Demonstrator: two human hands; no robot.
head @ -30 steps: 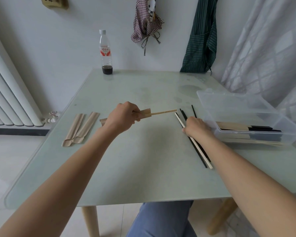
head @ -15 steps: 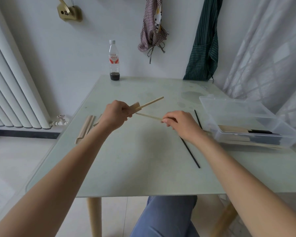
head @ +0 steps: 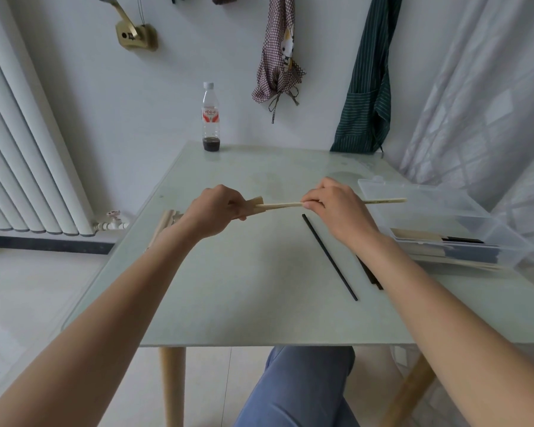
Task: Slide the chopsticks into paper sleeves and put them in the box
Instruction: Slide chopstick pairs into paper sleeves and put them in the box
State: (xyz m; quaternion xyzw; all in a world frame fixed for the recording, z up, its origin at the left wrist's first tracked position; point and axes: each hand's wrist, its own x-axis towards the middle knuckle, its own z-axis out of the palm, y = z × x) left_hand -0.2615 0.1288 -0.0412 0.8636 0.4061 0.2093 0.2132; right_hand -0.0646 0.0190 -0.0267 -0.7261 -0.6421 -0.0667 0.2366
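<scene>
pinching a pale wooden chopstick [head: 282, 205] at mid-length, the right hand [head: 336, 208] feeds its tip toward the left. left hand [head: 216, 211] fingers clamp a tan paper sleeve [head: 255, 204] around that tip.

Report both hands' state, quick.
Left hand: closed, gripping the paper sleeve.
Right hand: closed, pinching the light wooden chopstick, its tip at the sleeve's mouth.
</scene>
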